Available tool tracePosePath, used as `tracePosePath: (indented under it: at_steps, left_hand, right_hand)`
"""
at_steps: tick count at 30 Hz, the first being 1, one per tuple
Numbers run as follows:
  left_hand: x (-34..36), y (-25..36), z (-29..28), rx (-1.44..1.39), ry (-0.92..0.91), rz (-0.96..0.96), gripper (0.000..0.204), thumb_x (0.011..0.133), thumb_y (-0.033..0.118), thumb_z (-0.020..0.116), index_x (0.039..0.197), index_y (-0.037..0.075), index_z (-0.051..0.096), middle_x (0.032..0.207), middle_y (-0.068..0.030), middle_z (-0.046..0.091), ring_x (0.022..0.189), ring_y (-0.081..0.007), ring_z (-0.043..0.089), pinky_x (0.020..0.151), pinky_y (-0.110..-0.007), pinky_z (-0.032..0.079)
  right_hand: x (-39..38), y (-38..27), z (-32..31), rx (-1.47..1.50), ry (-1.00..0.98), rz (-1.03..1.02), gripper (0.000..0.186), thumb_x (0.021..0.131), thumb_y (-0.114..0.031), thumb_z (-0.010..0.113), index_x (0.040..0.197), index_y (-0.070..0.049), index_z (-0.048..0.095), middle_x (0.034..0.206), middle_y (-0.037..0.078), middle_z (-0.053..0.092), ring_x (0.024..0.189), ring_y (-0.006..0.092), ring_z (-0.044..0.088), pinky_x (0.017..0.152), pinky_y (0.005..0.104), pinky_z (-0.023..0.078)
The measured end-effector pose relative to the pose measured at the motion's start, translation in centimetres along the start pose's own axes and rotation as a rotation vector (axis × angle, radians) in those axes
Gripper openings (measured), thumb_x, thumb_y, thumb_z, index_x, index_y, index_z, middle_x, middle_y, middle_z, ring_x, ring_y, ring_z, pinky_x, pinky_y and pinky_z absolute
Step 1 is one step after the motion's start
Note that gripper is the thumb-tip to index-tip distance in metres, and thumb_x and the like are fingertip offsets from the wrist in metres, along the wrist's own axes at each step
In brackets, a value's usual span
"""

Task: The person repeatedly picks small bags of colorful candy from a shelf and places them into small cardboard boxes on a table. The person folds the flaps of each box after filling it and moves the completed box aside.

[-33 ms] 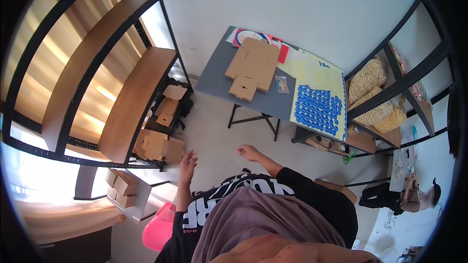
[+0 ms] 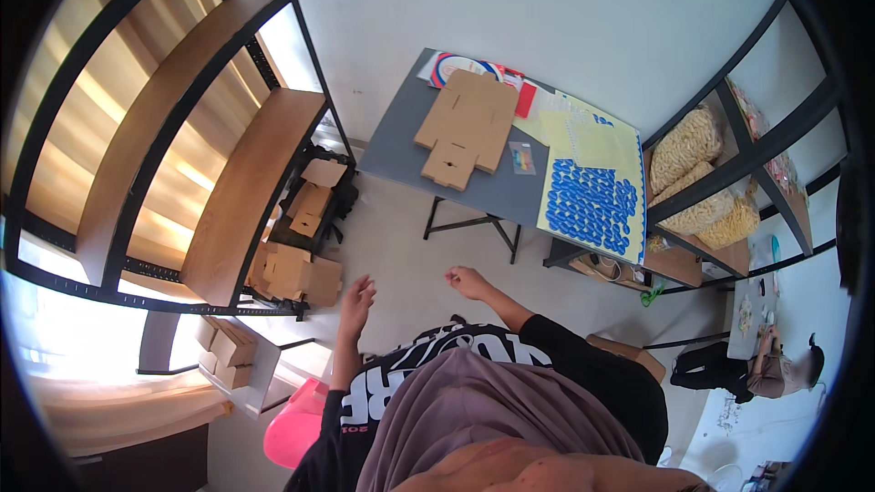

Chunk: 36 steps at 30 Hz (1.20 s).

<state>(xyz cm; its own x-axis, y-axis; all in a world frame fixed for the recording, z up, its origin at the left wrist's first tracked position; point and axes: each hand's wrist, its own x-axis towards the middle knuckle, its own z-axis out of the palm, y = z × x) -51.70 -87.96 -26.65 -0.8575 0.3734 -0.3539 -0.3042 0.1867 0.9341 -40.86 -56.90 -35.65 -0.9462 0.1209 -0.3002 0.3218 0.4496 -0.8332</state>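
The left hand (image 2: 358, 303) and right hand (image 2: 468, 283) are hovering empty over the floor (image 2: 392, 241), fingers loosely bent. Straight ahead of the right hand, a flattened cardboard box (image 2: 474, 123) is lying on the gray desk (image 2: 392, 141). It is looking light, stiff yet creasable; its long side edges are seemingly offering firmer holds than the near flap.

Head-worn left fisheye, upright, looks down and ahead over the wearer's own shirt (image 2: 597, 369), nearest at the lower edge. Left grip (image 2: 357, 302) and right grip (image 2: 467, 283) sit close below centre; tabletop (image 2: 506, 194) stands farther ahead, seen from above. Wide sweep bends the left rack (image 2: 260, 159) toward the rim.
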Motion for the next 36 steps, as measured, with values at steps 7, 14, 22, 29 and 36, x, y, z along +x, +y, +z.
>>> tracePosePath:
  at_steps: [7, 14, 22, 29, 36]
  left_hand:
    - [6.3, 8.3, 10.2, 0.188, -0.229, 0.214, 0.041, 0.100, 0.021, 0.060, 0.136, 0.003, 0.055, 0.123, -0.0119, 0.067, 0.104, -0.0178, 0.065, 0.092, -0.032, 0.050]
    - [14.7, 13.5, 11.2, 0.256, -0.303, 0.256, 0.039, 0.100, 0.014, 0.058, 0.137, 0.002, 0.054, 0.127, -0.0103, 0.064, 0.111, -0.0168, 0.063, 0.095, -0.030, 0.048]
    - [26.3, 20.1, 10.7, 0.304, -0.396, 0.392, 0.037, 0.100, 0.015, 0.058, 0.135, 0.004, 0.057, 0.128, -0.0098, 0.064, 0.114, -0.0171, 0.062, 0.097, -0.031, 0.048]
    - [33.7, 23.8, 10.8, 0.458, -0.617, 0.616, 0.040, 0.092, 0.002, 0.060, 0.132, 0.010, 0.061, 0.131, -0.0149, 0.057, 0.119, -0.0286, 0.059, 0.098, -0.034, 0.050]
    - [37.3, 23.6, 12.9, 0.598, -0.737, 0.708, 0.044, 0.086, -0.008, 0.060, 0.126, 0.011, 0.067, 0.136, -0.0138, 0.054, 0.124, -0.0310, 0.056, 0.104, -0.037, 0.047]
  right_hand:
    - [2.1, -9.2, -13.2, -0.253, 0.441, -0.328, 0.021, 0.089, -0.011, 0.065, 0.108, -0.004, 0.069, 0.107, 0.010, 0.063, 0.103, 0.0302, 0.060, 0.086, 0.0414, 0.049]
    - [8.3, -12.6, -17.5, -0.617, 0.628, -0.331, 0.040, 0.083, -0.017, 0.074, 0.121, -0.008, 0.065, 0.123, 0.005, 0.057, 0.117, 0.0254, 0.050, 0.096, 0.0414, 0.038]
    - [9.7, -14.3, -18.8, -0.579, 0.572, -0.246, 0.040, 0.078, -0.017, 0.077, 0.117, -0.011, 0.069, 0.115, 0.003, 0.063, 0.112, 0.0237, 0.054, 0.095, 0.0422, 0.037]
    - [10.6, -16.2, -20.9, -0.264, 0.628, 0.017, 0.020, 0.085, -0.022, 0.071, 0.101, -0.011, 0.076, 0.099, 0.009, 0.068, 0.098, 0.0285, 0.062, 0.084, 0.0402, 0.047]
    - [10.9, -17.5, -21.7, 0.092, 0.650, 0.082, 0.021, 0.087, -0.021, 0.073, 0.101, -0.007, 0.076, 0.095, 0.009, 0.068, 0.094, 0.0275, 0.063, 0.085, 0.0359, 0.049]
